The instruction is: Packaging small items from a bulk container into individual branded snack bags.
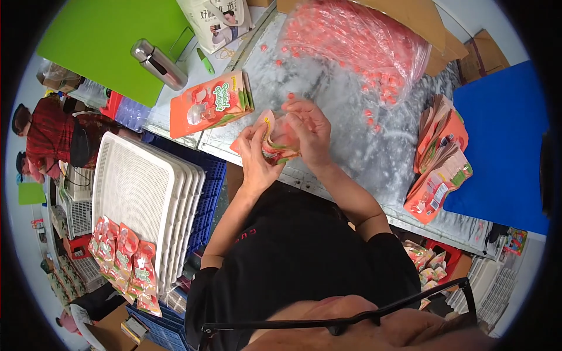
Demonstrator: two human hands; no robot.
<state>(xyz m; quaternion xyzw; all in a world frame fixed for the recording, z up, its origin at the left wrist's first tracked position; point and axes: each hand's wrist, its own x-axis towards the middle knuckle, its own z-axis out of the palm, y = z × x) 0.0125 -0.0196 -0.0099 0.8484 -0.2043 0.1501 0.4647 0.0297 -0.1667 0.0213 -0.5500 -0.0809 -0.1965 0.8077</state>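
A pink-and-red snack pouch (274, 140) is tilted over the front edge of the marbled table. My left hand (257, 161) grips its side with the fingers wrapped round it. At the pouch's upper right is my right hand (310, 128), its fingers curled together; what they hold, if anything, is hidden. One small red wrapped piece (291, 95) shows just past my right fingertips. Beyond, a large clear plastic bag (357, 47) spills similar pieces onto the tabletop. To the left of my hands lies a stack of flat pouches (205, 104).
More pouches (439, 158) lie fanned at the table's right, beside a blue board (497, 140). A steel flask (158, 64), a green-handled tool (205, 61) and a white bag (216, 26) stand or lie at upper left. Stacked white trays (137, 169) carry filled pouches (126, 257). People (52, 131) are farther left.
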